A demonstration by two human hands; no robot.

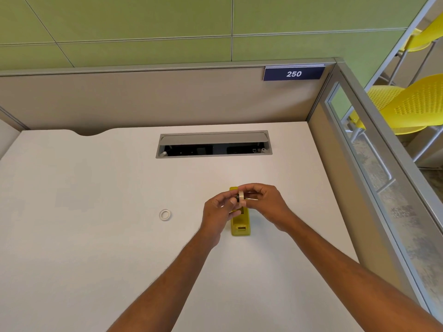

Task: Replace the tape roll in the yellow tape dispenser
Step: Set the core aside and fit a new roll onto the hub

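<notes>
The yellow tape dispenser (240, 224) stands on the white desk (96, 236), its long axis pointing away from me. Just above it, a pale tape roll (241, 197) is held on edge between both hands. My left hand (219, 209) pinches the roll from the left with thumb and fingertips. My right hand (266, 202) pinches it from the right, fingers curled over the top. The hands hide the dispenser's middle and far part. A small white ring, an empty tape core (165, 215), lies flat on the desk to the left of the dispenser.
A grey cable hatch (213, 144) is set into the desk behind the dispenser, its lid open. Beige partition walls (143, 101) close the desk at the back and right, with a sign reading 250 (294, 74). Yellow chairs (407, 106) stand beyond the right partition.
</notes>
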